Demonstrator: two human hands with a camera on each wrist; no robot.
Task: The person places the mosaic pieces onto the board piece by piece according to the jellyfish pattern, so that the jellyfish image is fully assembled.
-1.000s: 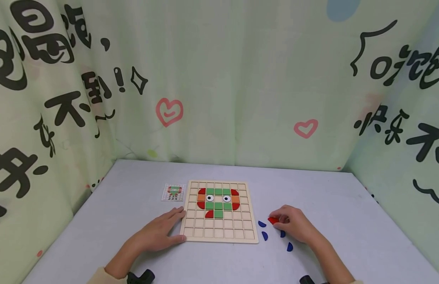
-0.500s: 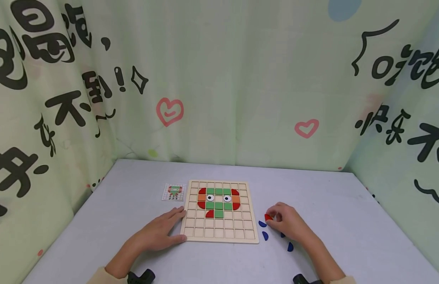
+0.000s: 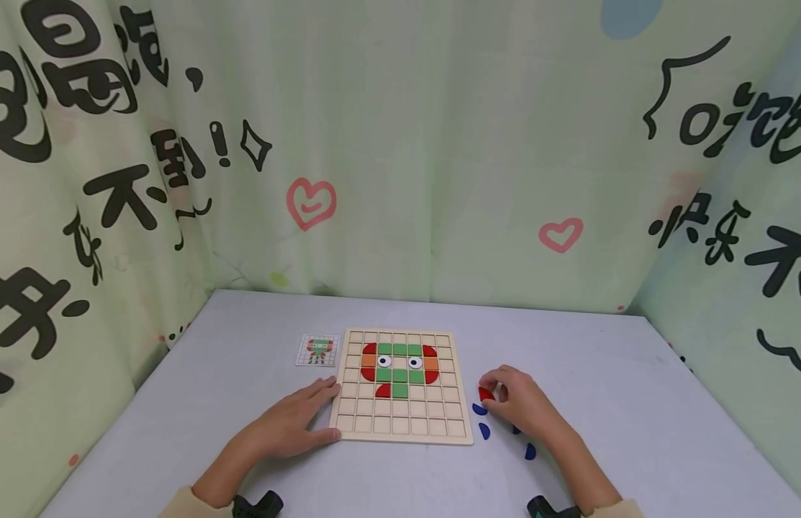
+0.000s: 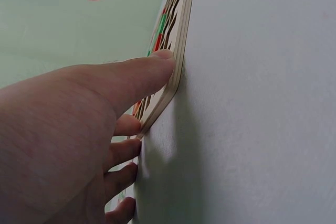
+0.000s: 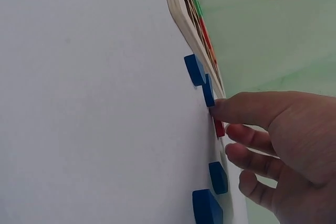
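A square wooden grid board (image 3: 432,426) lies on the table, with red, green and orange pieces and two eye pieces set in its cells. At its left edge rests my left hand (image 3: 288,423), fingers extended, thumb near the front corner. My right hand (image 3: 522,403) pinches a red piece (image 3: 486,393) just right of the board; the fingers partly cover its outline. In the right wrist view the red piece (image 5: 219,127) shows below the thumb. Around that hand lie several blue half-round pieces, one blue piece (image 3: 480,409) close under the red one.
A small picture card (image 3: 319,350) with a robot-like figure on a grid lies left of the board. Nearer the front are another blue piece (image 3: 484,431) and a blue piece (image 3: 530,452). A printed curtain (image 3: 400,180) hangs behind the white table (image 3: 374,478).
My right hand has moved left and slightly away from me with the red piece, closer to the board. The left hand has stayed at the board's edge.
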